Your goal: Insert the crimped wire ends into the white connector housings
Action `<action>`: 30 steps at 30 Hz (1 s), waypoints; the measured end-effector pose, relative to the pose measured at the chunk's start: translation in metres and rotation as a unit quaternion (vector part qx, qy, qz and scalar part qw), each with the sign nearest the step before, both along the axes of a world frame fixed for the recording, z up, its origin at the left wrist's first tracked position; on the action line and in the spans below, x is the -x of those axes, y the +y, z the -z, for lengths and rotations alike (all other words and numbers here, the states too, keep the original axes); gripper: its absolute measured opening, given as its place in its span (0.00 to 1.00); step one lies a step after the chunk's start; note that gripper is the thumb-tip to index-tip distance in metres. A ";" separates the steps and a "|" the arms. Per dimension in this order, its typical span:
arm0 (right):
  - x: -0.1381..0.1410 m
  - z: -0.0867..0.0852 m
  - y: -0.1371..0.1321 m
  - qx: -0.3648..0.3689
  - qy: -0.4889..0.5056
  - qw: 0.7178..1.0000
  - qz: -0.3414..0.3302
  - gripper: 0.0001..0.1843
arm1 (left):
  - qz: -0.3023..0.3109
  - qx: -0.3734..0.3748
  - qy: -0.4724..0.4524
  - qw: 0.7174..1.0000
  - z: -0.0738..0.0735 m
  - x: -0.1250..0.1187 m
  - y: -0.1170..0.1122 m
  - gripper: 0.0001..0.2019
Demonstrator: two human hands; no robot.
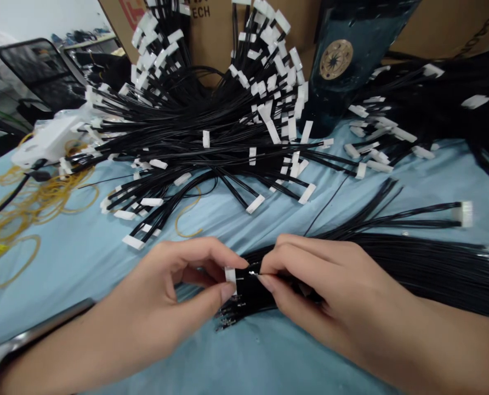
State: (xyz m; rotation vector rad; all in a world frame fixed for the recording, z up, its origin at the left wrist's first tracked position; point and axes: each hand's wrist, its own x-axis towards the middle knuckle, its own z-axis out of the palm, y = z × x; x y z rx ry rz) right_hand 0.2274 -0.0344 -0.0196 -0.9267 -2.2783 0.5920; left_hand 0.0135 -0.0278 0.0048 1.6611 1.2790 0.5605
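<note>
My left hand [174, 296] pinches a small white connector [230, 276] between thumb and forefinger. Right beside it, my right hand [322, 285] pinches the bare metal-tipped end of a black wire [252, 272] at the connector's face. Under both hands lies a bundle of loose black wires [433, 269] that runs off to the right, its terminal tips [228, 318] poking out below my fingers. Both hands rest low over the light blue cloth [269, 351].
A big heap of finished black harnesses with white connectors [211, 120] fills the middle back. More harnesses [392, 137] lie at the right. Yellow rubber bands [43, 197] and a white block [51, 140] sit at the left. Cardboard boxes [211, 33] and a dark container [343, 60] stand behind.
</note>
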 end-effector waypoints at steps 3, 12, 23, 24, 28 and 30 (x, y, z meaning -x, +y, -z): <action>-0.001 0.002 0.000 0.000 0.002 1.000 0.005 0.13 | 0.003 0.017 -0.012 1.000 -0.001 -0.002 0.003 0.06; -0.004 0.003 0.004 -0.145 -0.054 0.988 -0.024 0.17 | -0.017 0.060 -0.030 0.998 -0.003 -0.005 0.005 0.07; -0.006 -0.005 0.006 -0.195 -0.080 0.977 -0.018 0.20 | -0.009 0.055 -0.023 0.998 -0.001 -0.002 0.003 0.09; -0.006 -0.006 0.006 -0.200 -0.075 0.977 -0.015 0.20 | -0.009 0.054 -0.024 0.998 -0.001 -0.001 0.003 0.09; -0.008 -0.010 0.006 -0.201 -0.086 0.975 -0.035 0.18 | -0.005 0.054 -0.035 0.998 -0.002 -0.001 0.001 0.09; -0.009 -0.009 0.006 -0.200 -0.093 0.974 -0.047 0.18 | -0.004 0.055 -0.046 0.997 -0.001 0.000 0.000 0.09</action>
